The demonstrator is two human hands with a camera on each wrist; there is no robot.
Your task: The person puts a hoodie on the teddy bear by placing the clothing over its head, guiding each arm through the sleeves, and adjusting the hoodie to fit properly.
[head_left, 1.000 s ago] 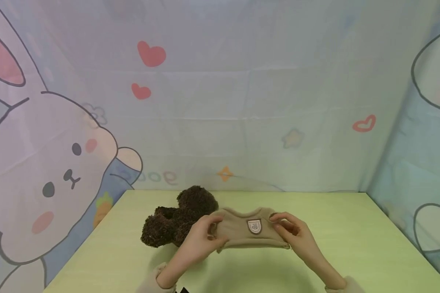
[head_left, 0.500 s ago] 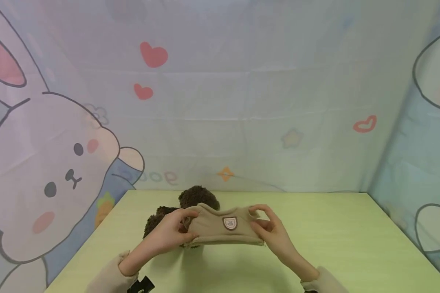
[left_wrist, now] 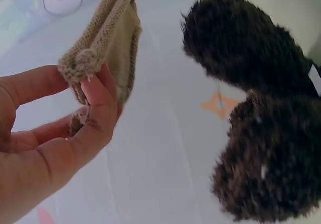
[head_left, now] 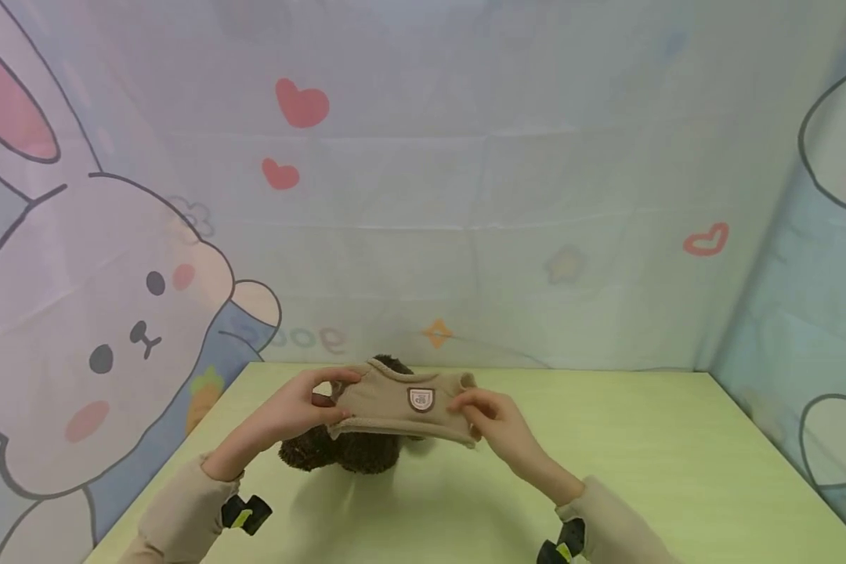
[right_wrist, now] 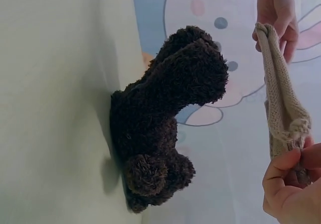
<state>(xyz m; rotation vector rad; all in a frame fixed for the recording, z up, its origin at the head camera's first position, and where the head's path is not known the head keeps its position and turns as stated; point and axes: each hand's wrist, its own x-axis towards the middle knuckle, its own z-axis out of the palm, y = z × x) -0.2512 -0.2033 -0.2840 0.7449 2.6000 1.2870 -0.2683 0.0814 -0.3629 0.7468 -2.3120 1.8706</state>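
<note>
A pale beige left sleeve and matching right sleeve are worn by a person.
In the head view, the left sleeve is seen between 7 and 8 o'clock, the right sleeve between 4 and 5; both are plain. A blocky black left wrist device is shown near 7 o'clock, a similar right wrist device near 5; each is marked in yellow-green.

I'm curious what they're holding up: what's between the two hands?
A small beige knitted garment with a badge spans between the left hand and the right hand, each pinching one side. The head view shows it.
</note>
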